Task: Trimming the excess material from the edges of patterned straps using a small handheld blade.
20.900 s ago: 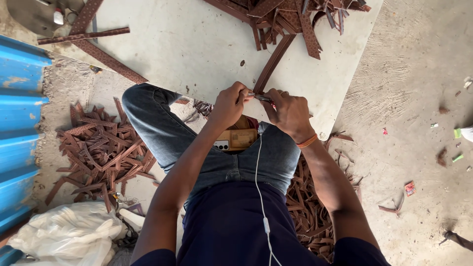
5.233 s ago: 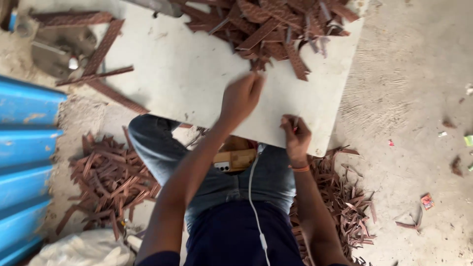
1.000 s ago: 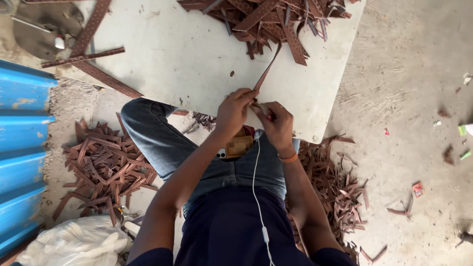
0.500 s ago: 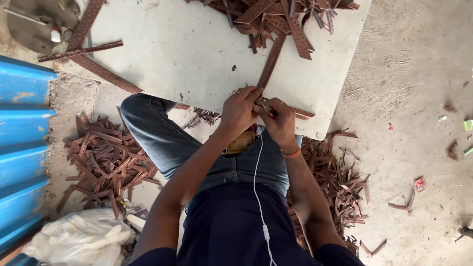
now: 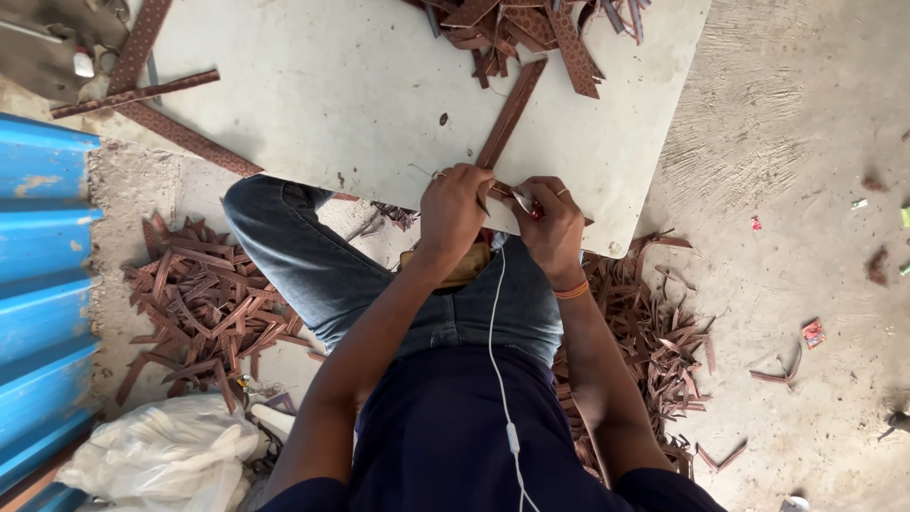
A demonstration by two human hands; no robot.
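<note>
I sit on the ground with a pale flat board (image 5: 360, 104) in front of my knees. My left hand (image 5: 453, 210) grips the near end of a long brown strip (image 5: 509, 114) that lies across the board toward a heap of brown strips (image 5: 517, 28) at its far edge. My right hand (image 5: 552, 226) is closed beside it, holding a small blade-like tool with a red part against the strip's end. The two hands touch each other at the board's near edge.
Cut brown strips lie piled on the floor at my left (image 5: 204, 303) and right (image 5: 654, 332). A blue corrugated sheet (image 5: 43, 275) runs along the left. A white plastic bag (image 5: 161, 455) lies at lower left. Two long strips (image 5: 142, 95) rest at the board's left corner. A white earphone cable (image 5: 498, 360) hangs down my front.
My hands have stayed together at the strip's near end. The strip has swung slightly and its far end now reaches closer to the heap.
</note>
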